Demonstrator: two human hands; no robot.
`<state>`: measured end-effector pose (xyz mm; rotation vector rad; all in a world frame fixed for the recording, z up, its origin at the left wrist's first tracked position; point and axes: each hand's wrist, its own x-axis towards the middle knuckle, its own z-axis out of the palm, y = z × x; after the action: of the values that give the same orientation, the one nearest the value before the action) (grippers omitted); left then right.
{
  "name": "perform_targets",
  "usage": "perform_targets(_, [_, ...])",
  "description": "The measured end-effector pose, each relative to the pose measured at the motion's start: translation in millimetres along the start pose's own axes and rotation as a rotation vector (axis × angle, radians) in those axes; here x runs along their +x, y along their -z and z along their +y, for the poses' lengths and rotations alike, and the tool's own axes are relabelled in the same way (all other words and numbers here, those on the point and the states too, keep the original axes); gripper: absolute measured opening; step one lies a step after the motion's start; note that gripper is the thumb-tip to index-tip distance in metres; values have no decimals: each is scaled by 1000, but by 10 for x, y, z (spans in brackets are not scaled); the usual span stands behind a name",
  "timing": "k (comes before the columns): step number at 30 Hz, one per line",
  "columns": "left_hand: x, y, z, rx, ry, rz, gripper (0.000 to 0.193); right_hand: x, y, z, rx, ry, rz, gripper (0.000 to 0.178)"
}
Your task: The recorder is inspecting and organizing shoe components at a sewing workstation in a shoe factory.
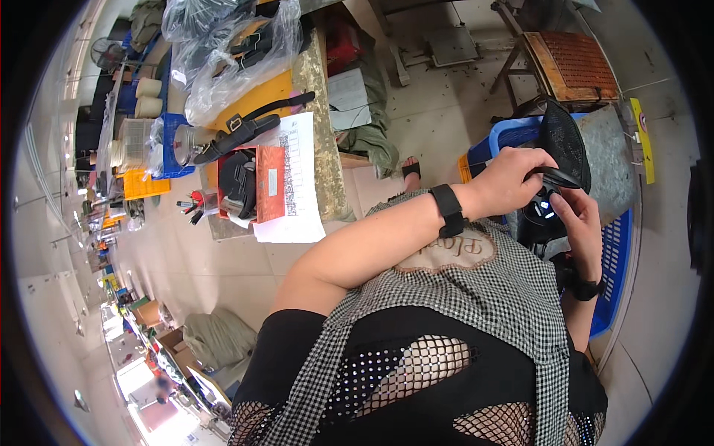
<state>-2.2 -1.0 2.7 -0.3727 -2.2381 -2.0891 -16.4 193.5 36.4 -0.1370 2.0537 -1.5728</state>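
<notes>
On the right side, over a blue crate (616, 260), both my hands meet at a dark item. My left hand (509, 178) has its fingers curled closed around a glossy black curved piece (559, 177). My right hand (581, 227) grips the same item from the other side, thumb pressed against it. Just below the fingers lies a black part with bright white spots (544, 208); its kind is unclear. Behind my hands rises a black mesh piece (564, 137). Part of what I hold is hidden by my fingers. A black band circles each wrist.
A worn table (331, 163) to the left bears black buckled straps (238, 137), a red box (270, 182) of black parts, a printed paper sheet (301, 193) and clear plastic bags (245, 67). A wooden chair (569, 63) stands beyond the crate, near a grey sheet-covered surface (613, 160).
</notes>
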Motion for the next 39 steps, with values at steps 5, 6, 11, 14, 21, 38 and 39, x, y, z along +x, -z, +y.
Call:
perform_targets(5, [-24,26,-9,9,11,-28,23,6,-38,23,38,22,-47,26])
perform_targets(6, [-22,33,16,-13,61,-50,22,-2,-37,29,22,24,-31,26])
perform_targets(11, [-50,53,-69,-5,123,-38,21,25,-53,100,28,35,18,25])
perform_targets(14, [-55,67,-86,-14,216,-26,24,35,-54,114,48,48,50,24])
perform_targets(21, [-44,46,-208,31,146,-44,27,83,3,183,41,24,74,26])
perform_targets(38, [-14,171,107,-326,362,23,19,55,-27,64,264,38,109,22])
perform_targets(39, [-13,162,111,-281,320,18,20,56,-10,81,263,38,122,22])
